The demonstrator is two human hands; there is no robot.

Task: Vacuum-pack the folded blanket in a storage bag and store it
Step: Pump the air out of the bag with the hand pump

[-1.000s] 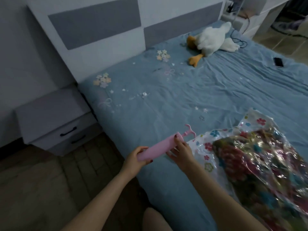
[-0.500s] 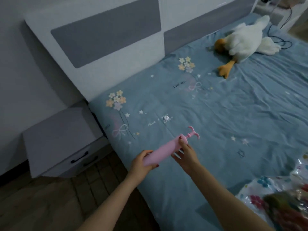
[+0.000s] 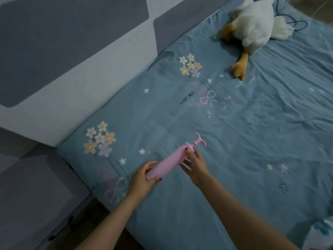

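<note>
A pink hand pump (image 3: pixel 168 161) is held over the near left part of the bed (image 3: pixel 252 141), tilted so that its T-shaped handle (image 3: pixel 199 140) points to the far right. The left hand (image 3: pixel 142 180) grips the lower end of the pump barrel, the fingers curled around it. The right hand (image 3: pixel 195 164) holds the upper end of the barrel, just below the handle — its thumb lies on top and the fingers go underneath, so this grip also closes on the pump.

The storage bag (image 3: pixel 324 231) shows only as a corner with a flower print at the near right edge of the view, lying on the bed and well apart from the hands; the blanket cannot be seen.

The bed has a blue sheet with flowers, stars and the words "SLEEP WELL". A white plush goose (image 3: pixel 255 24) lies at the far right, near a dark cable (image 3: pixel 295 24). A padded headboard (image 3: pixel 81 60) stands at the far left — a nightstand (image 3: pixel 36 204) is beside it, near left.
</note>
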